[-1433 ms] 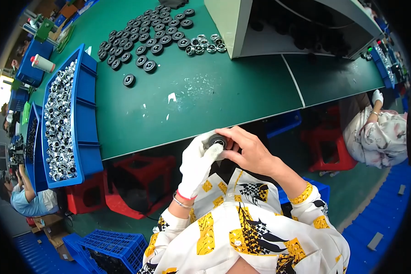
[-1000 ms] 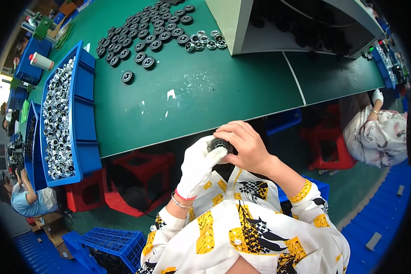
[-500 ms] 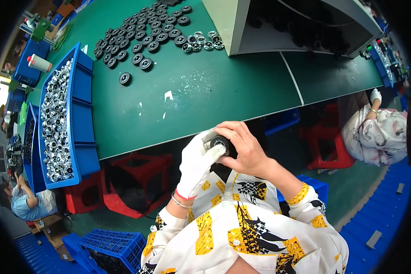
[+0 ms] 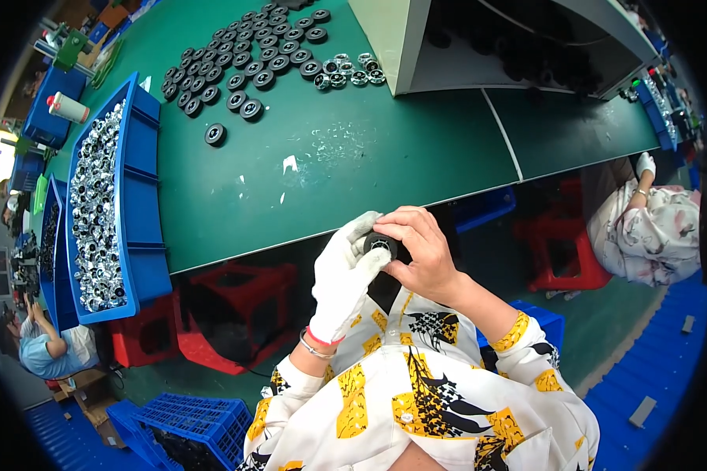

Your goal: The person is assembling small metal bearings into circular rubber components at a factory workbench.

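Between my hands, just off the table's near edge, is a small black toy-like wheel [image 4: 380,243] with a shiny hub. My left hand [image 4: 344,263], in a white glove, is closed on it, thumb across its face. Bare fingers of my right hand [image 4: 424,255] wrap the wheel's far and right sides, hiding part of its rim. On the green table [image 4: 236,204] lie many black wheels [image 4: 251,110] like it, one apart from the group [image 4: 215,135]. Beside them sits a cluster of loose chrome hubs [image 4: 337,80].
At the left a blue bin [image 4: 144,196] holds many chrome hubs [image 4: 96,212]. A pale cabinet [image 4: 385,39] with dark pieces inside stands on the table's far side. Red stools [image 4: 236,330] and a blue crate [image 4: 192,424] are below. Other people [image 4: 644,228] sit at both sides.
My hands have shifted slightly on the wheel, the left glove turning a little upright and the right fingers drawing in. The wheel stays in nearly the same place.
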Tool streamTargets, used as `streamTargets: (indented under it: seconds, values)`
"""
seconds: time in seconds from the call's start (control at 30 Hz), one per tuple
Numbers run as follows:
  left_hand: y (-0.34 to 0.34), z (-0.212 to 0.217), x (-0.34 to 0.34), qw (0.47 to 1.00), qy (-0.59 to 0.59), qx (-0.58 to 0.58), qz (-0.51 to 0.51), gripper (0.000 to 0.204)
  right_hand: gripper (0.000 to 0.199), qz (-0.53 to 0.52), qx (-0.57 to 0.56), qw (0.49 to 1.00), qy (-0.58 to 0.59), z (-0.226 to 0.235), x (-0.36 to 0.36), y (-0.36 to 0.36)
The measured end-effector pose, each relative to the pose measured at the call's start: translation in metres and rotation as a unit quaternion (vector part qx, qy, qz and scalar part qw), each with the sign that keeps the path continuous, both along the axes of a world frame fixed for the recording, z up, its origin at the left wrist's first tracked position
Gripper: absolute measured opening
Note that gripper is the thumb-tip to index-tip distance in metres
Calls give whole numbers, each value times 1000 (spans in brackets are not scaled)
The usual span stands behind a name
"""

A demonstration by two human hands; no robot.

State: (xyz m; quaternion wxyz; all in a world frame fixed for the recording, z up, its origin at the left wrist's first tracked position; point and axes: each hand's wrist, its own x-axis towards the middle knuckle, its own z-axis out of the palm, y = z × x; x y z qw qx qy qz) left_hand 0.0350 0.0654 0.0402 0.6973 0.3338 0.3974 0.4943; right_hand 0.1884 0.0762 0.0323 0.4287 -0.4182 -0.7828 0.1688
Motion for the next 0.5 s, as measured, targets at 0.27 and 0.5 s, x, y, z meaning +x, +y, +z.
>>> streamTargets:
  seconds: [0.27,0.5]
  values:
    - [0,0,5,999,46,27,-1,53,46,-83,71,994,25,-13,-6,-5]
    - [9,8,-5,994,89,13,-61,56,47,-38,-48,996,58,-2,-1,-3]
